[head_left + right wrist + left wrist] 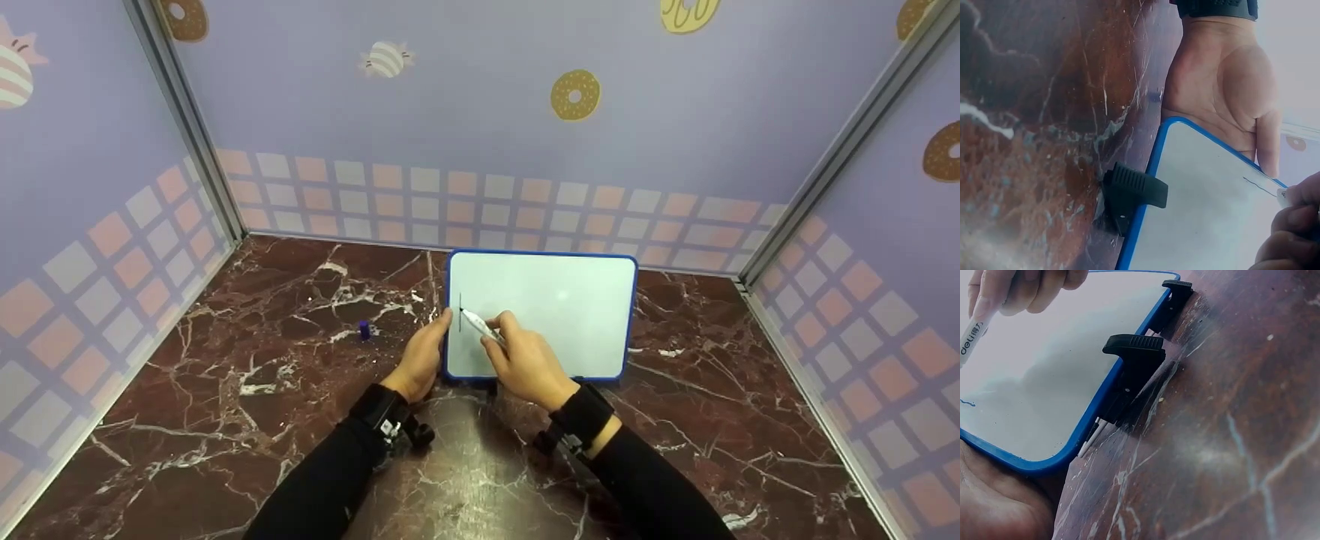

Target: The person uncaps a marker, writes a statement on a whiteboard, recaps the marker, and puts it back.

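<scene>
A blue-framed whiteboard (540,315) leans tilted back on the table. My left hand (421,358) holds its left edge, thumb along the blue frame; the other fingers are hidden behind the board, as the right wrist view shows. My right hand (529,364) pinches a white marker (478,324), its dark tip at the board's left part. A thin dark upright line (460,324) runs there, the tip on it. In the left wrist view the marker (972,338) shows printed letters on its barrel.
A small blue-purple cap (364,330) stands on the marbled table (300,420), left of the board. Black clips (1137,351) grip the board's lower edge. Patterned panels (480,112) enclose the table at the back and both sides.
</scene>
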The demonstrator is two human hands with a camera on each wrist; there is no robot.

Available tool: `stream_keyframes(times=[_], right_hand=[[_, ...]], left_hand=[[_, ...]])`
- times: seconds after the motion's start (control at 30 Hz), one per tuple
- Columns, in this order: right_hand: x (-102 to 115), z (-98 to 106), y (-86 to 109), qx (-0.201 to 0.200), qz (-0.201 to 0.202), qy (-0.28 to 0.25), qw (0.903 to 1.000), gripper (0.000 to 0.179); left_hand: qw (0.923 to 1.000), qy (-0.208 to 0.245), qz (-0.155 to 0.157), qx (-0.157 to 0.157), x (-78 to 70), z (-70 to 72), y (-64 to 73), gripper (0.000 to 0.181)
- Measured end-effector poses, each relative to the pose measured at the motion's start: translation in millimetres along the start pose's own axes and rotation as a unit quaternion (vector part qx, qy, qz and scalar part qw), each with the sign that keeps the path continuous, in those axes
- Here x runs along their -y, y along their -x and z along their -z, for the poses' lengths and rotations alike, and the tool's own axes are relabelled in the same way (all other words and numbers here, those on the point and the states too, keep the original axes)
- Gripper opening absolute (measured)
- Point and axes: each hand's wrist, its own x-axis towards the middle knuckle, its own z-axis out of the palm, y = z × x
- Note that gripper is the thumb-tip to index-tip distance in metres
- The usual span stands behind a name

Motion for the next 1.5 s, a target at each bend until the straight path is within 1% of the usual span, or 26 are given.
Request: stream_keyframes(times=[0.13, 0.3, 0.53, 0.73, 0.83, 1.0, 1.3, 1.37, 1.5], right_hand=[[0.3, -0.2, -0.6, 0.002, -0.003, 0.002, 1.0, 0.017], [-0.6, -0.3, -0.1, 0.006, -0.011, -0.003, 0.9999, 0.017], [-1.6, -1.0, 0.1, 0.004, -0.012, -0.002, 0.9999, 0.016], [-2.9, -2.9, 0.6, -0.009, 0.0, -0.002, 1.0, 0.015], [-3.6, -3.4, 0.7, -0.012, 0.002, 0.0, 0.9999, 0.015], [-1.6, -2.2, 0.1, -0.003, -0.011, 0.003, 0.9999, 0.017], [-1.5, -1.6, -0.1, 0.0, -0.013, 0.012, 0.9998, 0.017], [-2.3, -1.2, 0.3, -0.001, -0.011, 0.012, 0.9999, 0.018], [-2.6, 0.5, 0.5, -0.003, -0.009, 0.015, 0.9998, 0.018]], left_hand=[[0.9999, -0.005, -0.007, -0.005, 0.3, -0.1, -0.2, 0.053], [0.9998, -0.01, -0.006, -0.018, 1.1, -1.0, -0.9, 0.053], [0.9998, -0.004, -0.004, -0.019, 0.9, -1.5, -0.5, 0.052], [0.9999, -0.004, 0.0, -0.017, 0.2, -1.4, -0.3, 0.054], [0.9998, -0.013, 0.0, -0.014, 0.9, -0.5, -0.8, 0.057], [0.9995, -0.029, 0.0, -0.009, 1.6, 0.8, -1.2, 0.061], [0.999, -0.028, -0.004, -0.034, 0.7, -0.6, -0.6, 0.058], [0.9992, -0.024, -0.003, -0.031, 0.8, -0.4, -0.5, 0.058], [0.999, -0.032, -0.004, -0.031, 0.5, -0.1, -0.2, 0.059]])
